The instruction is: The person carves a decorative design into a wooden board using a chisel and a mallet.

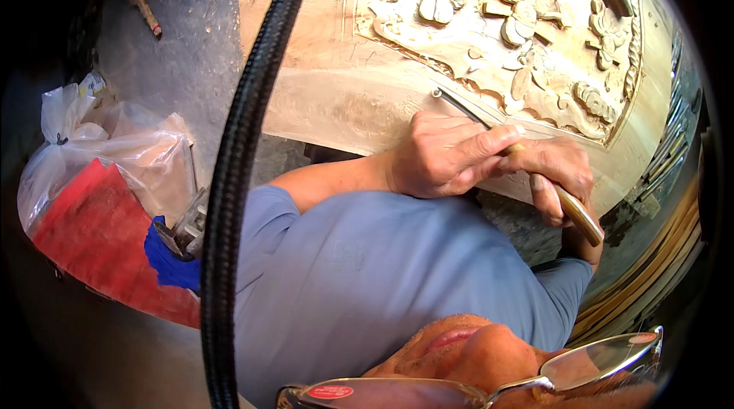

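Note:
Both of my hands grip one carving gouge with a thin dark metal shaft and a wooden handle (pixel 579 215). My left hand (pixel 447 150) is closed around the shaft's upper part, close to the handle. Wrapped round the handle is my right hand (pixel 556 168), with the butt sticking out below it toward my chest. The gouge slants, and its bright tip is at the plain border of a pale wooden panel (pixel 325 99), beside the carved edge. Raised figures and scrolls (pixel 524 23) fill the panel's framed middle. Whether the tip touches the wood I cannot tell.
A black braided cable (pixel 248 115) crosses the view at left. Beyond it are a clear plastic bag (pixel 134 134), a red sheet (pixel 103 245) and a blue cloth (pixel 170 260). Several metal tools (pixel 673 137) lie right of the panel, near long wooden strips (pixel 650 283).

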`<state>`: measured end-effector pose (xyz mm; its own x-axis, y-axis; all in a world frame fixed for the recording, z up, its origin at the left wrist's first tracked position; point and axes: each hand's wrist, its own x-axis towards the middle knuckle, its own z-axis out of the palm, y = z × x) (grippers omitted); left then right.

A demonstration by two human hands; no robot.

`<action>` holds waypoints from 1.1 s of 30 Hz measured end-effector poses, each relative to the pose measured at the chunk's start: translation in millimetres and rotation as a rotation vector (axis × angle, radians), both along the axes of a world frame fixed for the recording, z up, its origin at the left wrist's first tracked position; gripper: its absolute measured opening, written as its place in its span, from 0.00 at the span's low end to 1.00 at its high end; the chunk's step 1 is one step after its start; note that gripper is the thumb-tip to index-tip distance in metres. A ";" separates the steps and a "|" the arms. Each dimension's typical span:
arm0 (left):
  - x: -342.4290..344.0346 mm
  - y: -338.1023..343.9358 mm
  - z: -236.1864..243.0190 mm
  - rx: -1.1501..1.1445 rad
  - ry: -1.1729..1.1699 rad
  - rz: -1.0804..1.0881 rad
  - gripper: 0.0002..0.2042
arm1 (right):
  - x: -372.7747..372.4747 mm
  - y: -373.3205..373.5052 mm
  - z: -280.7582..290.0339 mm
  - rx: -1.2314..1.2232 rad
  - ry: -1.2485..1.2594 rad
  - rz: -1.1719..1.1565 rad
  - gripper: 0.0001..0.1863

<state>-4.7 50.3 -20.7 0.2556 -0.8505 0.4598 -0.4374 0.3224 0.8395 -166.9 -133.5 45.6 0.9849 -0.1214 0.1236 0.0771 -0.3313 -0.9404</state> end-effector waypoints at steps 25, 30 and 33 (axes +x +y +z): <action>-2.2 -7.6 2.4 -0.058 0.032 -0.080 0.35 | -10.0 14.2 10.3 0.072 -0.008 -0.128 0.18; -3.1 -3.9 -1.0 -0.026 0.064 -0.058 0.38 | -7.7 14.5 4.7 0.051 -0.019 -0.125 0.17; -1.4 -6.3 -0.2 -0.018 0.060 -0.082 0.37 | -8.1 14.2 12.7 0.050 0.014 -0.135 0.16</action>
